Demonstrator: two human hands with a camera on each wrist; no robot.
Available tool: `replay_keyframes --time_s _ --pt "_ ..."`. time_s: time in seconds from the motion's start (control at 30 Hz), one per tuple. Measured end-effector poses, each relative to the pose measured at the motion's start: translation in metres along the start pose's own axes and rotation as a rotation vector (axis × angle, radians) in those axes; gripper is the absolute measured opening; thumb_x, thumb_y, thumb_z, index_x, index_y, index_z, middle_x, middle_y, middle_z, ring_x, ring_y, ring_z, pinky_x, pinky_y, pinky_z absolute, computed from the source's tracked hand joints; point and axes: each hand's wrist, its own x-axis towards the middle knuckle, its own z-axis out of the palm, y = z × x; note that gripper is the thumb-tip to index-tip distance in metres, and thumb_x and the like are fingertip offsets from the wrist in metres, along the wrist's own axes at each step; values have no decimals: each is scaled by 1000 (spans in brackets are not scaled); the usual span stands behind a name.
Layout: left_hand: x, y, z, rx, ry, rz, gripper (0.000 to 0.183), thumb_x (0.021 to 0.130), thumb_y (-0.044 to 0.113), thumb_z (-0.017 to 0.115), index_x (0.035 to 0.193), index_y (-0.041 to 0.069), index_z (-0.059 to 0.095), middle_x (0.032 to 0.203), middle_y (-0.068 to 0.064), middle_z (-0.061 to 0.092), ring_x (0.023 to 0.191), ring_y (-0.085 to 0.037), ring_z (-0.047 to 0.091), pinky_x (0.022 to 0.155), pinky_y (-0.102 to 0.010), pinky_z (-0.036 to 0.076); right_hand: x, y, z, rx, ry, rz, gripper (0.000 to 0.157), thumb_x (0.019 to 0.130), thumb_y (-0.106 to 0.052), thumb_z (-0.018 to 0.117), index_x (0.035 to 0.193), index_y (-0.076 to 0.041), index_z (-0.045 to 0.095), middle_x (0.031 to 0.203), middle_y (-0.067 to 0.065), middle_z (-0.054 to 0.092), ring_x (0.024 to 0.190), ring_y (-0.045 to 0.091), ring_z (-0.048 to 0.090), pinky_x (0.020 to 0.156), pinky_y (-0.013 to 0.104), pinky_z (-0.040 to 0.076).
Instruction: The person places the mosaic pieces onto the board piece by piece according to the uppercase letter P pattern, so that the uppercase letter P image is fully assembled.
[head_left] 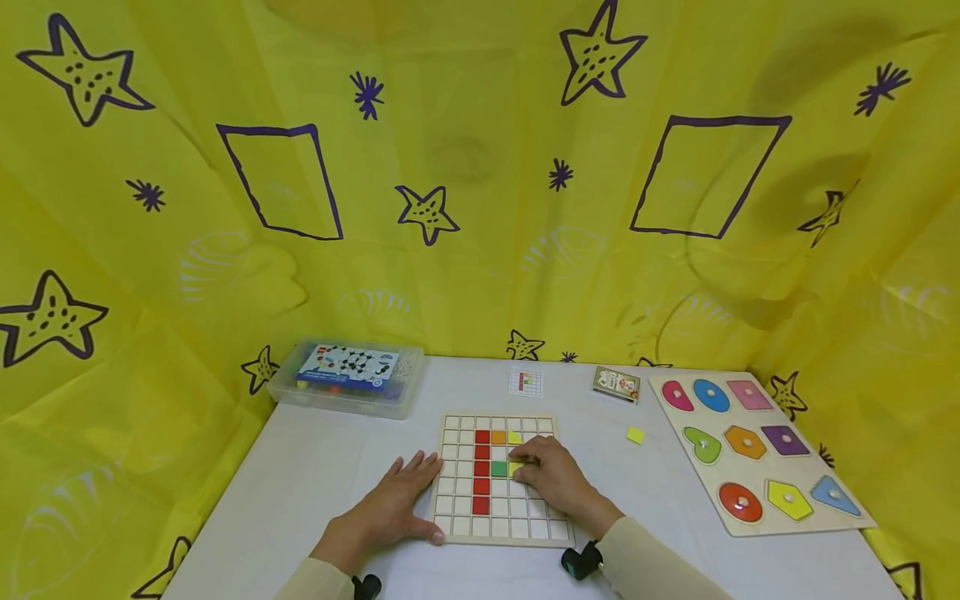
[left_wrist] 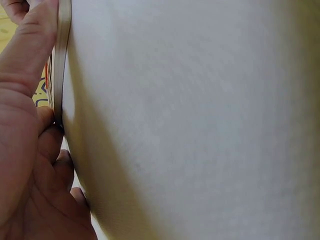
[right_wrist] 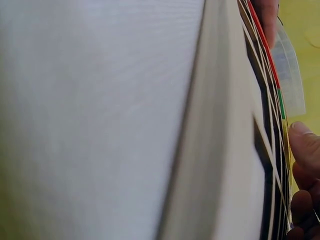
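A wooden grid board [head_left: 510, 542] lies on the white table. A column of red tiles [head_left: 482, 486] fills several of its cells, with an orange tile [head_left: 498, 437], a yellow tile [head_left: 513, 437] and a green tile [head_left: 498, 469] to the right. My left hand [head_left: 397, 502] rests at the board's left side, fingers spread and thumb by the lower left corner. Over the board, my right hand [head_left: 558, 475] pinches a second yellow tile [head_left: 513, 470] beside the green one. The right wrist view shows that thumb [right_wrist: 301, 142] at the yellow edge, fingers curled behind it.
Behind the board lies a small pattern card [head_left: 526, 383], with a small card box [head_left: 617, 384] to its right. A loose yellow square [head_left: 636, 435] lies nearer. At right is a knobbed shape puzzle [head_left: 757, 467]; a clear plastic case [head_left: 348, 379] sits back left. Yellow curtain [head_left: 480, 292] surrounds the table.
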Motion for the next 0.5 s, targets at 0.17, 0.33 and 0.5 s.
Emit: replay_keyframes --time_s 0.17,0.33,0.5 --pt "0 0 0 0 -1 -5 120 69 53 92 163 3 37 171 -16 34 162 -40 22 133 -62 11 0 0 0 -11 -4 1 18 90 -9 80 107 -15 81 108 -8 74 110 17 59 99 39 54" --pt "0 0 1 -3 1 -8 120 68 52 93 163 3 37 171 -16 34 162 -39 22 133 -62 11 0 0 0 -5 -12 22 18 91 -10 80 108 -15 81 110 -6 74 109 16 58 99 41 54" --pt "0 0 1 -1 3 -4 120 68 53 93 162 3 38 171 -16 35 162 -40 22 132 -62 11 -1 -1 0 39 -2 58 21 91 -11 80 112 -15 79 111 -5 73 102 15 57 91 33 53"
